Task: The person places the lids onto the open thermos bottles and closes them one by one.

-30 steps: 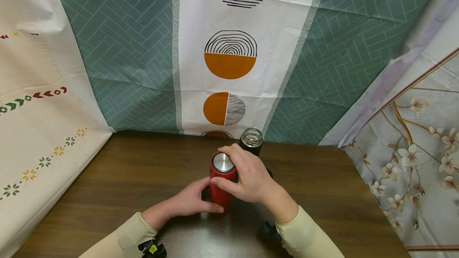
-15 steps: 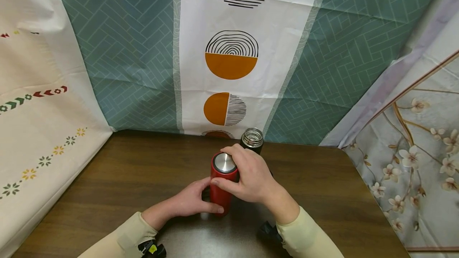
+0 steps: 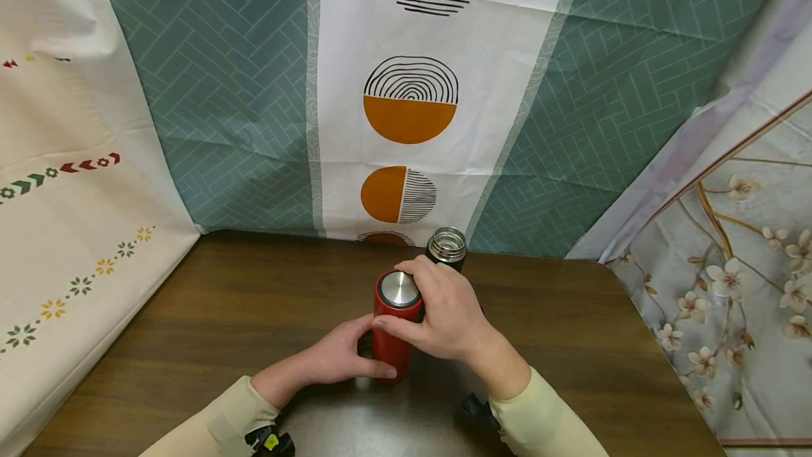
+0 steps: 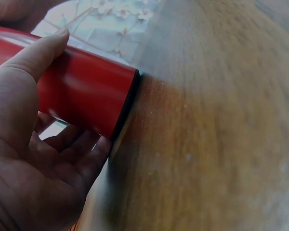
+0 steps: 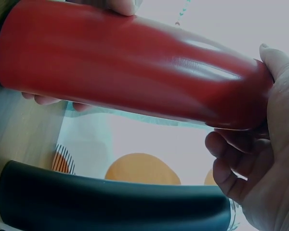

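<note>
The red bottle (image 3: 392, 348) is placed upright on the brown wooden desk (image 3: 266, 295), near the middle of its width, and its base is seen against the desk top. Its body is tall, round and slender, and it is covered with a deep red, rather glossy finish, on which long pale reflections are drawn along the side. In the right wrist view, a very fine ribbed pattern is noticed inside the brightest reflection near the top; whether it is printed or only reflected cannot be told. The wall is narrowed slightly towards the top. The top is finished with a round silver disc (image 3: 400, 288), by which the light is thrown back in bright rays, and this disc is surrounded by a dark ring. The bottom is edged with a thin black band (image 4: 126, 107).

The lower part of the bottle is gripped by the left hand (image 3: 336, 355): the thumb is laid across the near side and the fingers are bent round the other side. The upper end is held by the right hand (image 3: 447, 312), between the thumb on one side and curled fingers on the other.

Behind the right hand, a black bottle (image 5: 115, 207) is stood upright, with a matte wall and an uncovered, threaded steel neck (image 3: 447, 242).
</note>
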A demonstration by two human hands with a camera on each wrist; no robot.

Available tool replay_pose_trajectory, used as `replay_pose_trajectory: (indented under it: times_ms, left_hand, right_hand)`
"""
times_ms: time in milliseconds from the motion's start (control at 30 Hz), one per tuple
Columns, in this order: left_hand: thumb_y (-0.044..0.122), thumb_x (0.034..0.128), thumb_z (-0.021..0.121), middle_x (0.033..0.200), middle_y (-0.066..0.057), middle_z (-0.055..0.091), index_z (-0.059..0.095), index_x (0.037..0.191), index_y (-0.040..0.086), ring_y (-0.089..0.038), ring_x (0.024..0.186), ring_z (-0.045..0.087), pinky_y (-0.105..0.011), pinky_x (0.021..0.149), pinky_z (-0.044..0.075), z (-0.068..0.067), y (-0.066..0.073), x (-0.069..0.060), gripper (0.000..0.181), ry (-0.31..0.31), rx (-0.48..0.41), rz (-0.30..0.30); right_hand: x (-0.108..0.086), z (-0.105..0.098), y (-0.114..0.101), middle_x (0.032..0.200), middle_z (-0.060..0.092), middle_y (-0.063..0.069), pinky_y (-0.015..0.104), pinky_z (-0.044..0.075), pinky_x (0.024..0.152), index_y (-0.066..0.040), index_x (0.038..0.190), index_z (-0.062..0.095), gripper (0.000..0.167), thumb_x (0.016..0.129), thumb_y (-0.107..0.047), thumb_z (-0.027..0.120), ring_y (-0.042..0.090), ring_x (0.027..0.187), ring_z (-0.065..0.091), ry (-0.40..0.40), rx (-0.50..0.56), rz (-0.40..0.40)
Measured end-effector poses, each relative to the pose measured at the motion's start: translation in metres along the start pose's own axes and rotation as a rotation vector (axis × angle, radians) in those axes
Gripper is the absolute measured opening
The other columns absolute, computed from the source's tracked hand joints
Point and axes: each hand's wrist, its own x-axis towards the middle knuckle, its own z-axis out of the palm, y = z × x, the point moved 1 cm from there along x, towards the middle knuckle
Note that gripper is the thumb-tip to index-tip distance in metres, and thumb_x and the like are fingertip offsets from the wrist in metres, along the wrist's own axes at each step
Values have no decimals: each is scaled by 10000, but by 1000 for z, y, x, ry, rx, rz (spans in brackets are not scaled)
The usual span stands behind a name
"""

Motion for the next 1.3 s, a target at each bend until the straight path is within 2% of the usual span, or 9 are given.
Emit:
replay_pose_trajectory:
  times_ms: [333,567,733,967,1133,1300]
  left_hand:
    - [408,930,924,1511,119,637,564,1578,327,-235,1444,549,-632,1182,419,-2,0,0,745,6,6,-5]
    - [378,935,922,1514,107,635,559,1588,315,-242,1433,555,-630,1167,426,-2,0,-1,750,5,6,4]
    - [415,933,918,1493,132,647,560,1579,355,-215,1408,576,-601,1153,445,-1,-2,0,741,5,12,7]
    - [439,930,915,1494,165,636,559,1555,425,-209,1431,557,-606,1177,423,0,-3,1,719,-1,-9,0]
    - [440,929,914,1437,160,663,605,1488,419,-196,1377,588,-567,1139,461,0,-3,2,638,2,-3,4]
    - [439,931,912,1404,167,679,618,1463,403,-165,1344,612,-530,1124,484,-1,-3,3,609,3,7,10]
  right_hand:
    - [0,0,-3,1066,696,-56,353,594,762,-131,1253,635,693,840,-609,921,127,908,697,19,-2,19]
    - [0,0,-4,1081,701,-53,357,596,779,-138,1242,624,708,828,-627,925,141,918,695,-2,7,53]
    - [-1,1,-3,1087,688,-56,352,599,793,-143,1249,612,709,828,-617,931,136,928,688,-19,19,65]
    - [0,-2,3,1199,663,-35,317,597,885,-123,1374,613,672,913,-515,904,118,1061,655,-70,123,-24]
    - [1,-7,8,1344,651,-3,339,584,968,-115,1554,551,700,984,-401,838,139,1187,636,-145,222,-80]
    - [1,-11,11,1434,643,10,357,574,1030,-117,1601,520,669,1017,-318,776,148,1248,639,-191,286,-101]
